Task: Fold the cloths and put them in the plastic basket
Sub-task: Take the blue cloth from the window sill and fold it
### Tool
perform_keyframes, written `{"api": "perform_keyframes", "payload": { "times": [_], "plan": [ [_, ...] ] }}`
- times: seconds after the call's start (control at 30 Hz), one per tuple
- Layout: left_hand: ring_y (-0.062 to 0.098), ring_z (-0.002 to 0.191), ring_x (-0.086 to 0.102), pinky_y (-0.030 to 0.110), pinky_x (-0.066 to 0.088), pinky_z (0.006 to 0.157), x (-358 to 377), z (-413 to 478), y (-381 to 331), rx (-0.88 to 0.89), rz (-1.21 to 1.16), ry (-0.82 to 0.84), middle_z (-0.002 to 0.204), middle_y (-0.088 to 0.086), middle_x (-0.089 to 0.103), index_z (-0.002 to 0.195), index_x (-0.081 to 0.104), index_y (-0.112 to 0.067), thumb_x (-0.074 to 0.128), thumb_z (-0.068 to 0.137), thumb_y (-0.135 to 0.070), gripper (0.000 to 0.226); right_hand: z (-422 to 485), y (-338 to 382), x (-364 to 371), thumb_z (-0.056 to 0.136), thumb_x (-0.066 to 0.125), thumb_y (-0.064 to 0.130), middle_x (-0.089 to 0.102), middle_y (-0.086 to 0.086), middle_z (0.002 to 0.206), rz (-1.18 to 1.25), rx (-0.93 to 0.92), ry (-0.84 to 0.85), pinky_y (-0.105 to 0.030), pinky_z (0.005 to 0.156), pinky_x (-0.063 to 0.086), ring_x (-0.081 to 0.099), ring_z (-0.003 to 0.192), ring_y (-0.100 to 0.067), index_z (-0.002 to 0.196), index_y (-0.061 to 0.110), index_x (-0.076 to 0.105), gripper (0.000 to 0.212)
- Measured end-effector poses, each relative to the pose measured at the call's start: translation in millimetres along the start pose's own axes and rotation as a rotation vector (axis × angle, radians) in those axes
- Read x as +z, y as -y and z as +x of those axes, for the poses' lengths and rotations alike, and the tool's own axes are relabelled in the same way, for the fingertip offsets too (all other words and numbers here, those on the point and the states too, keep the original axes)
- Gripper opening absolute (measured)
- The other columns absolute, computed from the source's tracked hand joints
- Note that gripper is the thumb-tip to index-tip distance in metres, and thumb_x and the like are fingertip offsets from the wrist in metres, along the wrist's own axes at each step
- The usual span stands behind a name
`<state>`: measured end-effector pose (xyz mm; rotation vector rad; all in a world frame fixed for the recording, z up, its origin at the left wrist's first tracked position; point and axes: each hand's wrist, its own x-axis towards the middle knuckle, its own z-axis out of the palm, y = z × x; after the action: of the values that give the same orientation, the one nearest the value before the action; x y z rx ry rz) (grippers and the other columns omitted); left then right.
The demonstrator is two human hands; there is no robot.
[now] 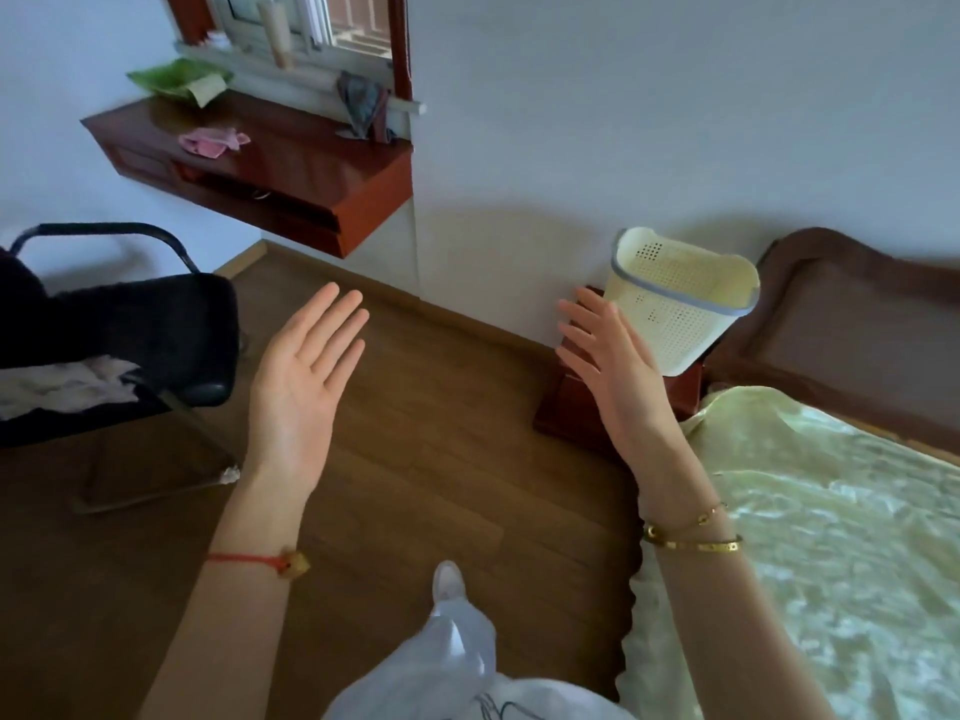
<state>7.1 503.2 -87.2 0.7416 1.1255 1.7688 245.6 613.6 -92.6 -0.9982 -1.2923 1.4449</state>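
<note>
A cream plastic basket (680,304) with a grey rim stands tilted on a low red-brown nightstand (571,418) by the wall. White cloths (62,381) lie crumpled on a black chair (156,330) at the far left. My left hand (301,376) is raised palm up over the wooden floor with straight fingers and holds nothing. Just left of the basket, my right hand (608,356) is raised with spread fingers, empty and apart from the basket. A pink cloth (213,141) lies on a wall-mounted red-brown shelf (311,168).
A bed with a shiny pale green cover (831,537) and a dark brown headboard (857,304) fills the right side. A grey cloth (363,103) hangs at the window ledge. A green dish (176,77) sits on the shelf. My leg and white shoe (448,579) are below.
</note>
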Motion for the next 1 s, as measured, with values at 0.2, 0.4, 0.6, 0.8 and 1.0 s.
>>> {"api": "perform_keyframes", "payload": {
  "times": [0.2,0.4,0.6,0.8,1.0],
  "plan": [
    [0.011,0.138,0.046,0.035,0.033,0.116,-7,104,-13,0.004,-0.041,-0.037,0.148,-0.003,0.050,0.149,0.038,-0.017,0.021,0.106,-0.034,0.049,115,0,40,0.098,0.037,0.048,0.060,0.000,0.134,-0.040,0.007,0.077,-0.046,0.112,0.041,0.056,0.126,-0.016,0.136,0.021,0.052,0.049],
    [0.017,0.129,0.056,0.037,0.044,0.109,-23,195,-14,0.048,-0.019,-0.143,0.142,0.004,0.056,0.143,0.046,-0.011,0.059,0.081,-0.044,0.071,204,-8,73,0.095,0.037,0.052,0.059,-0.002,0.136,-0.041,0.027,0.125,-0.046,0.112,0.041,0.055,0.127,-0.017,0.137,0.019,0.051,0.056],
    [0.016,0.126,0.058,0.037,0.045,0.107,-46,279,-9,0.060,0.012,-0.230,0.139,0.003,0.058,0.141,0.049,-0.012,0.059,0.082,-0.042,0.066,302,-29,110,0.103,0.033,0.043,0.059,0.001,0.135,-0.072,0.042,0.184,-0.042,0.112,0.043,0.057,0.125,-0.015,0.138,0.020,0.051,0.045],
    [0.014,0.129,0.056,0.031,0.048,0.103,-69,375,-1,0.103,0.090,-0.315,0.141,0.002,0.056,0.143,0.045,-0.011,0.035,0.105,-0.024,0.042,412,-47,153,0.102,0.035,0.046,0.060,0.005,0.133,-0.061,0.063,0.264,-0.039,0.110,0.045,0.058,0.123,-0.013,0.136,0.024,0.053,0.044],
    [0.017,0.132,0.053,0.039,0.034,0.116,-69,468,-21,0.099,-0.019,-0.397,0.142,0.005,0.056,0.146,0.042,-0.010,0.026,0.106,-0.029,0.047,528,-41,205,0.102,0.035,0.047,0.062,0.005,0.130,-0.054,0.073,0.369,-0.041,0.110,0.044,0.059,0.122,-0.012,0.135,0.023,0.054,0.045]
  ]
}}
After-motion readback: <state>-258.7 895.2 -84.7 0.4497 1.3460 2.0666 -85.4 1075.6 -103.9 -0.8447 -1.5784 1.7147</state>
